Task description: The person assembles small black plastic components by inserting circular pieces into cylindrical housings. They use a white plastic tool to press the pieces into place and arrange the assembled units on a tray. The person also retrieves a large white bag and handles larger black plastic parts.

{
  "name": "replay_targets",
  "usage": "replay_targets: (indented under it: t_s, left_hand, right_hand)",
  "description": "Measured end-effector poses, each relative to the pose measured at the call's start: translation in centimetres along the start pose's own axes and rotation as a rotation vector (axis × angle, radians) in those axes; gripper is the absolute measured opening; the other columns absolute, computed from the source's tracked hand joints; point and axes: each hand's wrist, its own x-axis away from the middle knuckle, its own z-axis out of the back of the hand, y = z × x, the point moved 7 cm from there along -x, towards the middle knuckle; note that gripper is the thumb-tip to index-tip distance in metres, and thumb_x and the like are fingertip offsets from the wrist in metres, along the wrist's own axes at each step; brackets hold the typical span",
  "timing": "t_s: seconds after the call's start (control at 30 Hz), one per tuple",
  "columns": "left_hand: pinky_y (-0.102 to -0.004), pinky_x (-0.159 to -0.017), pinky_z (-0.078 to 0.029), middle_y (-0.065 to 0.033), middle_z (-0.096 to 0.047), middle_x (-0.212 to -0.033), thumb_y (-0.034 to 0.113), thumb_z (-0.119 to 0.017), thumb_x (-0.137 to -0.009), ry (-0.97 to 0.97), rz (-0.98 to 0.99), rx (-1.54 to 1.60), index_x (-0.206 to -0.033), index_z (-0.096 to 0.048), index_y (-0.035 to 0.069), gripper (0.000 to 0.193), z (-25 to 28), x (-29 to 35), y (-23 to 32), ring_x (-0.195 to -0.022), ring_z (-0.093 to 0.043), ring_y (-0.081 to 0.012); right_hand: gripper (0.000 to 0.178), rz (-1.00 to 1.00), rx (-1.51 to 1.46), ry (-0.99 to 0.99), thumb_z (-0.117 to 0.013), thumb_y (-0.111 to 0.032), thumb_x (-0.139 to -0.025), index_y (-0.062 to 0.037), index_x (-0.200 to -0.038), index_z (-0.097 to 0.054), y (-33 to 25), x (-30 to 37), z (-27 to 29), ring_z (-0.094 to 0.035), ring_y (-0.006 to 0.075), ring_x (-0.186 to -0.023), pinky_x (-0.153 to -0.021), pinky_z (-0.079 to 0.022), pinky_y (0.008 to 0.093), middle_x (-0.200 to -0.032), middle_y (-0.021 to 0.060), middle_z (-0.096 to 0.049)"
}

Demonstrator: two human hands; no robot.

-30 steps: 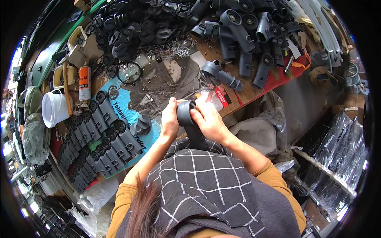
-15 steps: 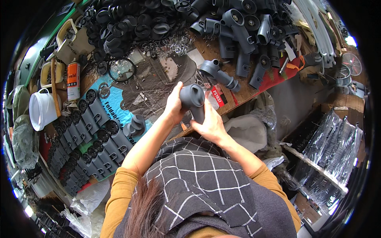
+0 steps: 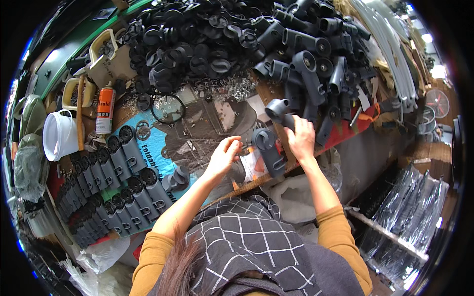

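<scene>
My right hand [image 3: 300,139] reaches up over the workbench and curls its fingers around a dark grey moulded plastic elbow tube [image 3: 279,109] that lies at the near edge of the big heap of grey plastic tube fittings [image 3: 316,59]; the grip looks closed on it, though my fingers hide the far side. My left hand [image 3: 223,157] hovers just beside the dark grey plastic housing with a round socket end [image 3: 268,150], thumb and forefinger drawn together as if pinching something small, but I cannot tell what, if anything, sits between them. That housing rests on the wooden bench edge [image 3: 256,181], between my two hands. I judge these parts light, stiff and a little slick, not fragile, so the best hold is across the straight barrel, not the round socket rim. To my left lie rows of finished grey plastic housings [image 3: 113,182] on a blue printed sheet [image 3: 158,148], with an orange spray can [image 3: 104,109] and a white plastic bucket [image 3: 58,135] further out
</scene>
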Motion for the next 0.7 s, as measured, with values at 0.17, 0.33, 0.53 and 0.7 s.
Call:
replay_targets:
  t_s: [0.17,0.33,0.53,0.7]
  left_hand:
    - [-0.0349,-0.094,-0.045,-0.0094,-0.041,-0.137,0.049,-0.048,-0.095,0.12,-0.273,0.042,-0.144,-0.029,0.014,0.063,3.6,-0.6,4.4,-0.118,-0.05,-0.021]
    - [-0.0306,-0.086,-0.047,-0.0117,-0.061,-0.107,0.02,-0.055,-0.092,0.338,-0.354,-0.324,-0.123,-0.055,0.005,0.035,8.1,-0.4,4.5,-0.093,-0.061,-0.0179]
    - [-0.0388,-0.099,-0.039,-0.0147,-0.057,-0.114,0.031,-0.061,-0.089,0.259,-0.378,-0.527,-0.123,-0.058,0.011,0.039,6.1,1.1,1.3,-0.113,-0.051,-0.0313]
    - [-0.0398,-0.094,-0.043,-0.0102,-0.062,-0.107,0.034,-0.07,-0.082,0.437,-0.515,-0.505,-0.116,-0.062,0.008,0.044,8.1,0.6,6.1,-0.1,-0.057,-0.0257]
  right_hand:
    - [0.032,0.064,-0.674,-0.295,-0.063,-0.026,-0.084,-0.0011,-0.104,-0.062,-7.8,-0.3,0.2,-0.058,0.032,-0.098,-0.089,-0.045,0.0391,-0.103,0.0167,-0.064]
    - [0.02,0.25,-0.56,0.01,-0.062,-0.023,-0.086,-0.0042,-0.09,-0.065,-13.9,-9.9,-1.9,-0.058,0.0319,-0.086,-0.079,-0.045,0.0405,-0.089,0.0146,-0.063]
    - [0.024,0.244,-0.177,0.06,-0.072,-0.02,-0.075,-0.0058,-0.094,-0.065,-16.7,-18.5,-7.1,-0.052,0.0303,-0.097,-0.084,-0.043,0.0409,-0.095,0.0113,-0.056]
    - [0.018,0.428,-0.389,0.152,-0.072,-0.018,-0.076,-0.0065,-0.087,-0.063,-18.5,-10.8,-1.4,-0.052,0.0284,-0.091,-0.08,-0.04,0.0392,-0.088,0.0096,-0.056]
